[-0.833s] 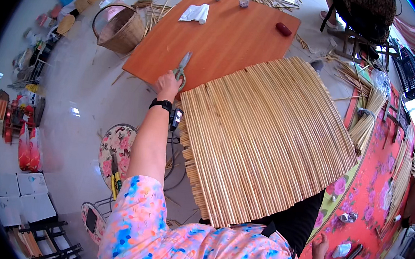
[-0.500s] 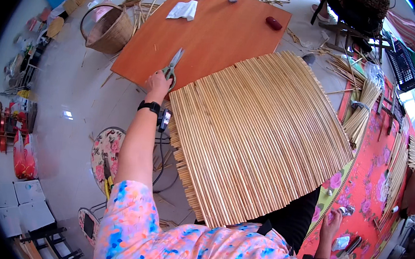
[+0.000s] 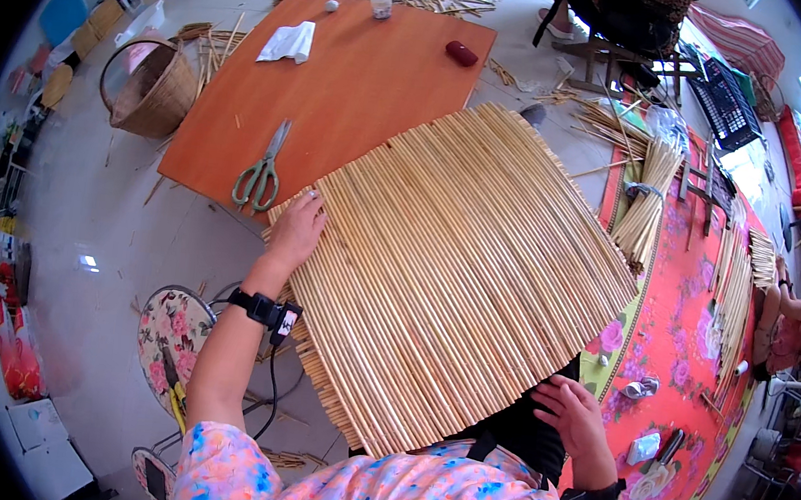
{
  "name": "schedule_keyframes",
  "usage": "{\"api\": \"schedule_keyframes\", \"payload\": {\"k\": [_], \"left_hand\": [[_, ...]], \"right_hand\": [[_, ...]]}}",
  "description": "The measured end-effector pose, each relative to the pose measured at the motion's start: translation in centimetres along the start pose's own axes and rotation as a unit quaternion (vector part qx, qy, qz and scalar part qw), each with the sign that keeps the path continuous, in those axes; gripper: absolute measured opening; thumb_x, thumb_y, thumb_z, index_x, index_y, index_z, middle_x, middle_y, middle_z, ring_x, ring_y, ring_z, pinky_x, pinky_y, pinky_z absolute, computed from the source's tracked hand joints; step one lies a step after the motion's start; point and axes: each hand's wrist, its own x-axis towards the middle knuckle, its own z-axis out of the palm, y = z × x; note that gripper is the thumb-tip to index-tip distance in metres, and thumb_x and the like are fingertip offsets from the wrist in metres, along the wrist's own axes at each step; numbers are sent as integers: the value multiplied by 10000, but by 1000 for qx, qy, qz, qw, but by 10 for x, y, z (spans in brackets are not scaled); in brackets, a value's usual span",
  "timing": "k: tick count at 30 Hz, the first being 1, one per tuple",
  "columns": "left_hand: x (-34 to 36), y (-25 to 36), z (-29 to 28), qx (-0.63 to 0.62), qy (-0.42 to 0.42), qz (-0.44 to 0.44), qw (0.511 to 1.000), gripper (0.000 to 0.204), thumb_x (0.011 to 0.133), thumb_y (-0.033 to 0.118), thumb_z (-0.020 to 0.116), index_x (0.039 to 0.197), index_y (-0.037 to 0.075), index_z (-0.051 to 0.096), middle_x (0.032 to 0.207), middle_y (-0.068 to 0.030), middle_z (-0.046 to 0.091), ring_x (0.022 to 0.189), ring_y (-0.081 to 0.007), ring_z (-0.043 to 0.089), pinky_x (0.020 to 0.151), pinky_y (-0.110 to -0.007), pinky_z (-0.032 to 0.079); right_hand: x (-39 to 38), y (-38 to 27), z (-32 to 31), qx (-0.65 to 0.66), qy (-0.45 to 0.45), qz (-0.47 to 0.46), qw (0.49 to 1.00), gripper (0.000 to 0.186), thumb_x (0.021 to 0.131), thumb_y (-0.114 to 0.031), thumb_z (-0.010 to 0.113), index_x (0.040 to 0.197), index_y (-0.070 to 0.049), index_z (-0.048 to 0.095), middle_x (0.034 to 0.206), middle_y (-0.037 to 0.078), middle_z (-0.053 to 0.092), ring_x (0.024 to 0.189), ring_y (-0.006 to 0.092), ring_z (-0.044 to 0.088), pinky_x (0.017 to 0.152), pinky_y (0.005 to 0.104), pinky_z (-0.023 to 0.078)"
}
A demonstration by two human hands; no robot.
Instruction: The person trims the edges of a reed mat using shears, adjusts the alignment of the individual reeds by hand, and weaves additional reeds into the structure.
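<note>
- A grey tiled floor (image 3: 114, 222) fills the left of the view; a red flowered rug (image 3: 692, 326) runs down the right.
- An orange board (image 3: 359, 82) lies flat on the floor as a low bench.
- A large mat (image 3: 457, 265) of thin pale reeds laid side by side rests partly on the board's near edge and reaches back to the person's lap.
- The left hand (image 3: 294, 230) lies palm down on the mat's left edge, fingers loosely spread and flat, gripping nothing; a black band sits on the wrist.
- The right hand (image 3: 576, 413) is at the mat's near right edge, fingers half curled and open, touching or just under the reed ends; whether it grips them cannot be told.
- Green-handled scissors (image 3: 260, 174) lie on the board just beyond the left hand, apart from it.
- A folded white cloth (image 3: 286, 41) and a small dark red object (image 3: 461, 53) lie near the board's far edge.
- A woven basket (image 3: 151, 86) stands on the floor left of the board.
- Bundles of reeds (image 3: 647, 197) lie on the rug right of the mat.
- A round flowered cushion (image 3: 172, 334) lies on the floor beside the left forearm.
</note>
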Motion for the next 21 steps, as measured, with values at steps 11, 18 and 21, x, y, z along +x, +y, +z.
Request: {"api": "schedule_keyframes", "payload": {"k": [11, 18, 21], "left_hand": [[1, -18, 16, 9, 34, 3, 999, 414, 891, 155, 574, 1263, -17, 516, 1315, -163, 515, 1248, -315, 458, 1043, -402, 383], [-2, -20, 23, 41, 87, 4, 995, 335, 879, 111, 558, 1201, 20, 569, 1245, -122, 556, 1190, -286, 510, 974, -417, 426], [2, -15, 18, 33, 77, -4, 997, 311, 886, 114, 528, 1180, 32, 586, 1236, -104, 560, 1188, -277, 514, 949, -428, 432]], "right_hand": [[57, 42, 33, 181, -86, 4, 980, 474, 954, -344, 520, 1318, -45, 467, 1237, 131, 600, 1106, 279, 606, 921, 452, 508], [50, 28, 55, 162, 61, 3, 985, 314, 943, -195, 569, 1200, -18, 532, 1053, 63, 662, 787, 179, 691, 488, 211, 510], [51, 28, 46, 151, 37, 10, 988, 339, 947, -203, 567, 1221, -9, 518, 1099, 88, 648, 890, 215, 682, 637, 283, 568]]}}
